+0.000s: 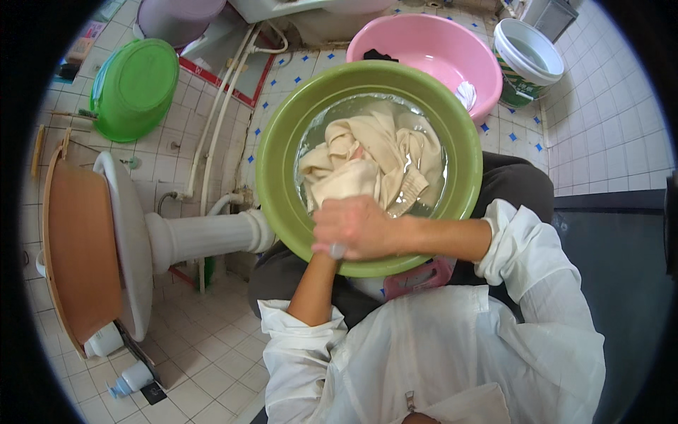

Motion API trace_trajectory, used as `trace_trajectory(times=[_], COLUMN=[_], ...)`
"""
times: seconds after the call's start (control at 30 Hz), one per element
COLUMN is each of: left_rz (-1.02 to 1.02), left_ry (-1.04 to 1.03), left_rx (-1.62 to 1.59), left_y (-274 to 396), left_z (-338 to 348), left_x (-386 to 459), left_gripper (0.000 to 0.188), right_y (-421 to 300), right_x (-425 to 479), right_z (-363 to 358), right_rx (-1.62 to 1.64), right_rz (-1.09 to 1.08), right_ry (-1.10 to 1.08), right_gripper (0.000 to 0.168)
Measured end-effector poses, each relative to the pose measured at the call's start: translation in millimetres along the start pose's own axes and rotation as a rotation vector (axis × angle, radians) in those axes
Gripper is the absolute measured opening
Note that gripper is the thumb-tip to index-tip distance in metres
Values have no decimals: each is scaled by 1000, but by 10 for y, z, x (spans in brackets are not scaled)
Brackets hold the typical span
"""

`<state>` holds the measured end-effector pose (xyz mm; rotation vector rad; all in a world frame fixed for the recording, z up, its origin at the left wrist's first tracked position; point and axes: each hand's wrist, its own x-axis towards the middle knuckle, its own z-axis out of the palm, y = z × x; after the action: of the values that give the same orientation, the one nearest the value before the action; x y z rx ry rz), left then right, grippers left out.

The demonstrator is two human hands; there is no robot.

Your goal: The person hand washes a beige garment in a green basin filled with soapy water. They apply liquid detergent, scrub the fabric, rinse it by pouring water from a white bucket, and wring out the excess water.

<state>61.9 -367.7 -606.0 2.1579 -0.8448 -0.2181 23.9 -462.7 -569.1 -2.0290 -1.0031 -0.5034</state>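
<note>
A cream cloth garment (392, 153) lies bunched and wet in the cloudy water of a green plastic basin (371, 266), its ribbed edge showing at the right of the heap. My right hand (360, 228), wearing a ring, is closed at the garment's near edge, across my left wrist. The left forearm passes beneath it, and cloth covers most of my left hand (358, 153); only a little skin shows between the folds, so its grip is hidden.
Behind the basin, a pink tub (424, 37) holds dark and white cloth items. A lidless white-and-green bucket (524, 63) stands beside it. A white pedestal sink (206, 238) and pipes are at left, near a hanging green basin (137, 85). A pink plastic object (418, 278) sits under the near rim.
</note>
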Motion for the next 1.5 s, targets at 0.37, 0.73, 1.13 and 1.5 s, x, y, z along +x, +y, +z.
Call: trace_trajectory(times=[0.37,0.73,1.13,1.5], left_rz=[34,194,316,68], left_ry=[88,290,312,327], left_rx=[35,230,517,115], left_y=[-219,-93,539,103], left_z=[231,209,-434,-160], left_x=[-55,60,325,148], left_gripper=[54,40,48,50], right_y=[301,878,935,999], right_x=[66,254,381,490], right_z=[-14,-160,-118,-87], right_rx=[-66,-201,-99,-103], right_rz=[200,458,397,321], right_ry=[26,8,250,344], right_gripper=[15,20,25,21])
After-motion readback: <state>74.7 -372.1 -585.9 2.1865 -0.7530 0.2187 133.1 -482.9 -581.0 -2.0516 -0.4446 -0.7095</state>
